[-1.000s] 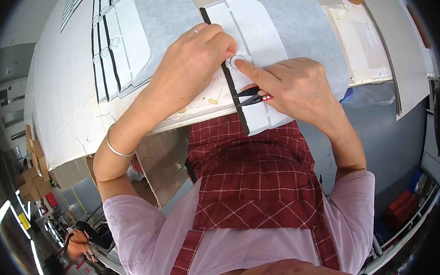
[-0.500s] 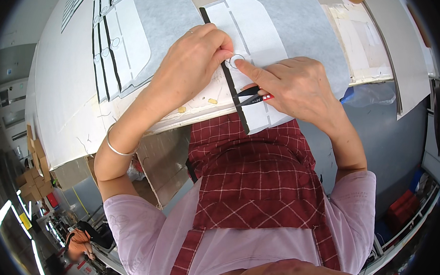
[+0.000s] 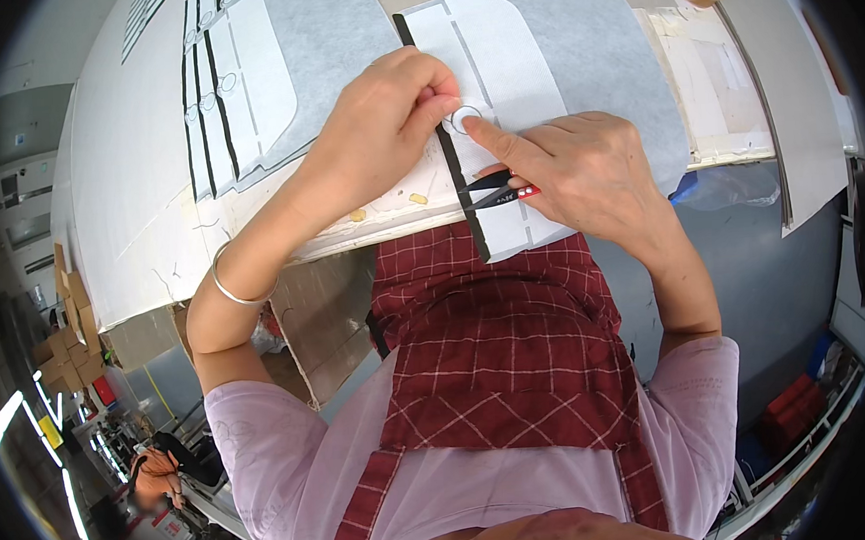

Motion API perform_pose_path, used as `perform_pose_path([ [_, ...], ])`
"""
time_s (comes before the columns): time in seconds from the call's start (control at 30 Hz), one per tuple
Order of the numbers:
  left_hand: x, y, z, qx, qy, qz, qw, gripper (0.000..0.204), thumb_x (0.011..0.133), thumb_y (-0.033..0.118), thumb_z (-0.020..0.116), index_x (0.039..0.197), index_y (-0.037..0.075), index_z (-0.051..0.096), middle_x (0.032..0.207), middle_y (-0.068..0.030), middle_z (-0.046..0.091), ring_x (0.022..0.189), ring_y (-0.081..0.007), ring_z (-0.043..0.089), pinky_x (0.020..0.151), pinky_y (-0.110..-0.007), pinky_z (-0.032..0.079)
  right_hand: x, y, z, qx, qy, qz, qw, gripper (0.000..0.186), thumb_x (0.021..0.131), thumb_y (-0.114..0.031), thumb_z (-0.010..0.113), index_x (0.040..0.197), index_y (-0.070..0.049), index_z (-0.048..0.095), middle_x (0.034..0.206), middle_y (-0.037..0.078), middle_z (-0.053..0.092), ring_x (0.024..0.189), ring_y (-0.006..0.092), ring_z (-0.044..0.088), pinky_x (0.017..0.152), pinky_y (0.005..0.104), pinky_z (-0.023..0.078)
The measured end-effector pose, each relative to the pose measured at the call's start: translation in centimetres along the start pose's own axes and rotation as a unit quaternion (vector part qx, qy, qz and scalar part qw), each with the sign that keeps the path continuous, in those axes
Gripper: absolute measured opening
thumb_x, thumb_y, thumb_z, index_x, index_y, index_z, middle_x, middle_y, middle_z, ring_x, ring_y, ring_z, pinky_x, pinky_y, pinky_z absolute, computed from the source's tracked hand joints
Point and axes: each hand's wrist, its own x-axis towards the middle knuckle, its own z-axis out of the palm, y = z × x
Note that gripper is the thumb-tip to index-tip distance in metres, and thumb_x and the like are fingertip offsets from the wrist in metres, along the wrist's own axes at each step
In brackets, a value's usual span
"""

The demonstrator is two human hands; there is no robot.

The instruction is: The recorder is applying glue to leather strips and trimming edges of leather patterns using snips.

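**Hands closed in on the marked circle, little has moved**

From my remote seat I see a wide white worktable [image 3: 126,208] filling the upper left of the frame, with a large grey felt-like sheet [image 3: 597,56] spread across the upper middle. On it lies a white rounded paper pattern piece [image 3: 499,51] crossed by a narrow black strip [image 3: 457,171] that runs down over the table edge. More white pattern pieces with black strips [image 3: 232,85] sit at upper left.

The left hand [image 3: 367,137] is curled, thumb and forefinger pinched together just beside a small pencilled circle [image 3: 461,122] on the pattern, just right of the strip; I cannot tell what, if anything, they hold. The right hand [image 3: 584,169] has its index finger extended, tip touching that circle, other fingers folded around small red-handled snips [image 3: 502,190], blades nearly closed, lying at the strip.

Compared with a second ago, both hands sit almost exactly where they were; I judge the work is steady positioning at the circle.
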Motion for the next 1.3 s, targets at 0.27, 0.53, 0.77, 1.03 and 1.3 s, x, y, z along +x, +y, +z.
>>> perform_pose_path([
  [0.27,-0.2,-0.4,0.2,-0.041,-0.001,0.001,0.999,0.013,0.094,0.014,0.066,0.096,0.002,0.062,0.086,-0.0085,0.059,0.071,-0.0193,0.056,0.066,-0.032,0.047,0.0,0.0,-0.1,0.003,0.002,0.001,1.0,0.037,0.078,-0.019,0.072,0.114,-0.011,0.072,0.057,-0.001,0.058,0.048,0.0136,0.058,0.047,0.0286,0.046],
  [0.53,0.1,-1.0,-0.2,-0.152,0.023,-0.057,0.987,0.013,0.094,0.015,0.067,0.095,0.003,0.063,0.082,-0.0065,0.059,0.073,-0.018,0.055,0.067,-0.032,0.047,0.1,0.0,-0.1,0.01,0.002,0.003,1.0,0.037,0.078,-0.019,0.073,0.114,-0.01,0.072,0.058,-0.001,0.059,0.05,0.0141,0.059,0.048,0.0289,0.047],
  [0.77,-0.1,-1.5,0.1,-0.152,0.029,-0.092,0.984,0.015,0.095,0.018,0.066,0.1,0.004,0.063,0.08,-0.005,0.058,0.076,-0.0165,0.054,0.071,-0.031,0.048,0.1,0.1,-0.3,0.006,0.001,-0.002,1.0,0.039,0.077,-0.018,0.073,0.115,-0.011,0.071,0.057,-0.001,0.058,0.049,0.0145,0.059,0.048,0.0292,0.047],
  [1.03,0.2,-0.4,0.2,-0.019,0.026,-0.022,0.999,0.013,0.093,0.015,0.067,0.094,0.003,0.063,0.08,-0.0076,0.06,0.077,-0.0205,0.058,0.07,-0.034,0.049,0.1,0.1,-0.3,0.004,-0.008,0.001,1.0,0.037,0.077,-0.019,0.073,0.113,-0.011,0.071,0.057,-0.001,0.058,0.05,0.0145,0.059,0.048,0.0292,0.047],
  [1.3,-0.8,-2.1,-3.1,0.088,0.112,-0.077,0.987,0.01,0.09,0.011,0.068,0.092,0.002,0.063,0.082,-0.01,0.063,0.08,-0.027,0.061,0.072,-0.037,0.049,-0.1,0.3,-0.2,0.011,-0.001,-0.006,1.0,0.036,0.079,-0.021,0.073,0.113,-0.011,0.071,0.059,-0.001,0.059,0.051,0.0143,0.06,0.049,0.0294,0.048],
])
